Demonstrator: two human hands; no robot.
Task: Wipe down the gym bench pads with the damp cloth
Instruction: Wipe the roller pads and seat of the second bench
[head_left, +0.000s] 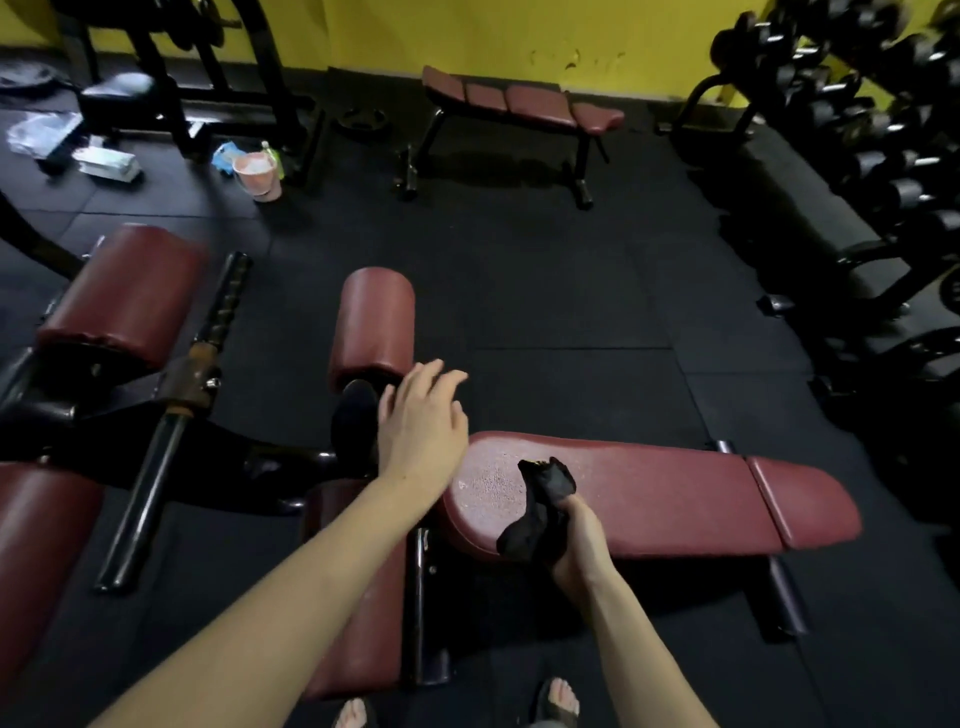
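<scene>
Head view, lower center: right hand (576, 540) grips the black cloth (540, 506) on the bench pad (649, 493); left hand (421, 421) hovers open; wiping toward the right edge looks next.

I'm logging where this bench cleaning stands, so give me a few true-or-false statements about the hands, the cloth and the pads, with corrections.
1. The right hand grips a black cloth. True.
2. The left hand holds a spray bottle. False: it is open and holds nothing.
3. The cloth is over the long bench pad. True.
4. The bench pads are blue. False: they are dark red.
5. A pink bucket stands on the floor. True.
</scene>
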